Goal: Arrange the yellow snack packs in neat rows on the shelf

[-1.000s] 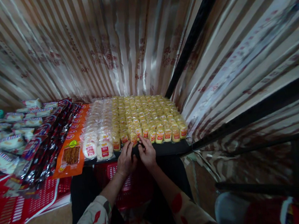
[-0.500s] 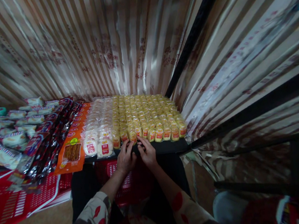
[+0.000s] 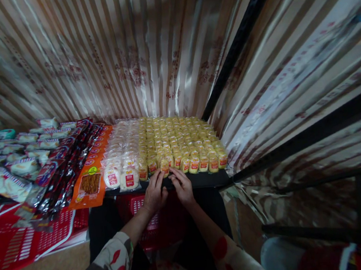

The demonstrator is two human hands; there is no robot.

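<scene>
Rows of small yellow wrapped cakes (image 3: pixel 181 141) with red labels stand upright on a dark shelf (image 3: pixel 201 178). At the front edge, one wrapped cake (image 3: pixel 164 166) stands slightly forward between my fingertips. My left hand (image 3: pixel 155 193) grips its lower left side, fingers together and pointing away from me. On its right side, my right hand (image 3: pixel 182 187) presses with the fingertips, its thumb tucked in toward the left hand. To the left of the yellow rows are white round wrapped crackers (image 3: pixel 128 178) in clear packets with red labels.
Orange snack bags (image 3: pixel 90 184), dark red shiny packets (image 3: pixel 62 164) and white wrapped snacks (image 3: pixel 9 181) lie farther left. Below is a red plastic basket (image 3: pixel 53 232). Striped curtain (image 3: pixel 146 57) hangs behind, with a black post (image 3: pixel 239 47) slanting up at the right.
My hands have drawn back slightly from the row, and the cake between them shows more fully. The whole view has shifted a little, with the shelf now slightly farther right and lower.
</scene>
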